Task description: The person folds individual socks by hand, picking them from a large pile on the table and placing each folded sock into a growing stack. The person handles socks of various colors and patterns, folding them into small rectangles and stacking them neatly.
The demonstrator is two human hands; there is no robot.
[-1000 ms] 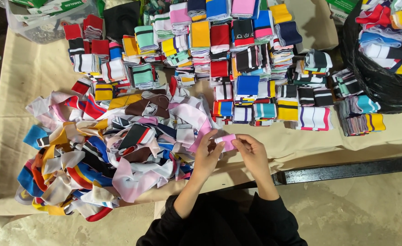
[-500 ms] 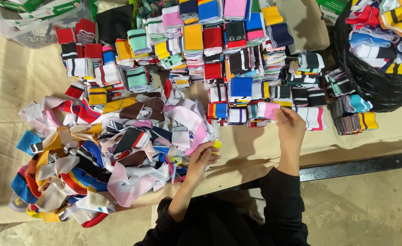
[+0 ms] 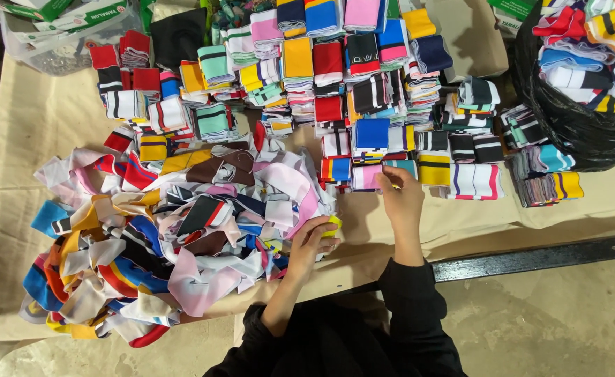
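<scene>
Right now, two bare hands are busy among coloured knit bands on a cloth-covered table [image 3: 28,126].

Over at the near edge of the loose heap [image 3: 175,237], the left hand [image 3: 312,241] is curled around a small yellow band [image 3: 333,225], fingers closed on it. Farther from the person and a little to the right, the right hand [image 3: 399,197] presses its fingertips onto a pink folded band [image 3: 366,176] lying in the near row of the folded stacks [image 3: 335,77]; whether it grips or merely touches I cannot tell. At the far right a black bag [image 3: 565,119] bulges with more bands, and a clear plastic box [image 3: 49,35] stands at the far left corner.
</scene>
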